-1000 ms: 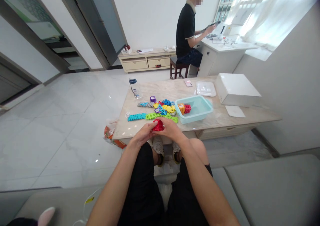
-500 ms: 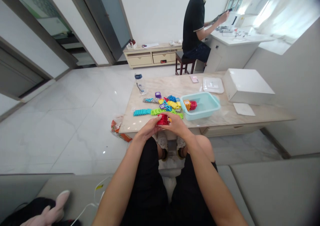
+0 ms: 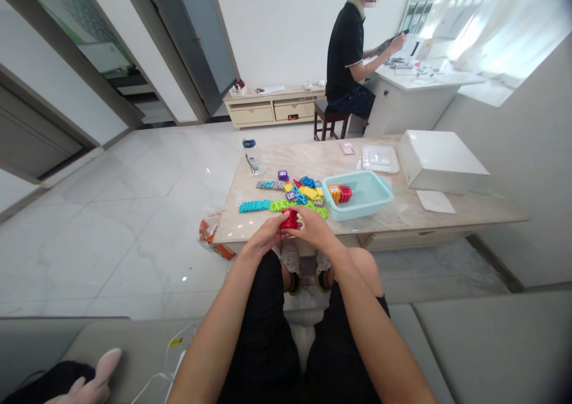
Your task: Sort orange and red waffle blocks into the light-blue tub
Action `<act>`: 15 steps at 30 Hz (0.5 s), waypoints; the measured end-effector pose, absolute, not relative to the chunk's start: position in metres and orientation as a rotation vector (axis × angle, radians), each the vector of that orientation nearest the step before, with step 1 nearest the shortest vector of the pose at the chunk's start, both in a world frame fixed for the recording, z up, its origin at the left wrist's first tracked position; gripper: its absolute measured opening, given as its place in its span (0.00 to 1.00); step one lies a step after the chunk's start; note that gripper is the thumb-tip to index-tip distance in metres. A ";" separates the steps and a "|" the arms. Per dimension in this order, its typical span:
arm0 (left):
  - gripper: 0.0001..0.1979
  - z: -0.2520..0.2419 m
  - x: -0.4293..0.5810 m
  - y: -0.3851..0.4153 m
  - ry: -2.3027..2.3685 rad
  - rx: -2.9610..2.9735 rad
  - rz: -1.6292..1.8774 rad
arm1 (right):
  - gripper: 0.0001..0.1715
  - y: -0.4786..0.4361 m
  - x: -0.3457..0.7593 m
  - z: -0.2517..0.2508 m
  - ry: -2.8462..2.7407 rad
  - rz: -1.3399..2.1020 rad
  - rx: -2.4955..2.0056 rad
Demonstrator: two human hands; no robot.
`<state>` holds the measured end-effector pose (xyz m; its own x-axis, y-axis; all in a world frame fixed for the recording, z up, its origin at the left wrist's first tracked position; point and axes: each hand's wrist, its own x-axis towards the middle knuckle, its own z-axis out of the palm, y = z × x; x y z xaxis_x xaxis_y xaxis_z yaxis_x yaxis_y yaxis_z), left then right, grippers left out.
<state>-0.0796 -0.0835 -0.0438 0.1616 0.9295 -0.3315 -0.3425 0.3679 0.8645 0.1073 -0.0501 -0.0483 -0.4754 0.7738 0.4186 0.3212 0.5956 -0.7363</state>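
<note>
A red block of interlocking toy pieces (image 3: 290,219) is held between my two hands, just above the near edge of the table. My left hand (image 3: 267,232) grips it from the left with the thumb on top. From the right, my right hand (image 3: 314,227) closes on it, and a small pale or yellowish part shows beside those fingers. Beyond my hands lie a turquoise strip (image 3: 254,206), a green strip (image 3: 280,205), yellow pieces (image 3: 311,193), blue pieces (image 3: 307,182) and a purple cube (image 3: 283,176).
A light blue basin (image 3: 361,213) holds an orange cube (image 3: 333,193) and a red piece (image 3: 345,194). A water bottle (image 3: 252,157), a clear lid (image 3: 380,159) and a white box (image 3: 442,159) stand on the table (image 3: 482,207). Another person (image 3: 346,52) sits at a desk behind.
The view has tilted up slightly, so the scene sits lower. The red block has turned a little in my hands, and the yellow part beside it shows differently. Both hands keep hold.
</note>
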 end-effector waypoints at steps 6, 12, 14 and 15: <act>0.20 -0.043 -0.079 -0.084 1.023 0.722 1.028 | 0.35 -0.047 0.109 -0.052 -2.071 0.751 -0.878; 0.17 -0.042 -0.080 -0.083 1.042 0.717 1.038 | 0.33 -0.048 0.108 -0.047 -2.065 0.769 -0.851; 0.17 -0.043 -0.081 -0.082 1.049 0.721 1.032 | 0.33 -0.049 0.108 -0.045 -2.076 0.775 -0.848; 0.17 -0.043 -0.081 -0.083 1.050 0.721 1.027 | 0.33 -0.049 0.108 -0.044 -2.078 0.772 -0.854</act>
<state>-0.0807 -0.0825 -0.0428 0.1418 0.9276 -0.3457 -0.3253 0.3735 0.8687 0.1080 -0.0489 -0.0445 -0.4983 0.7662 0.4057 0.3154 0.5960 -0.7384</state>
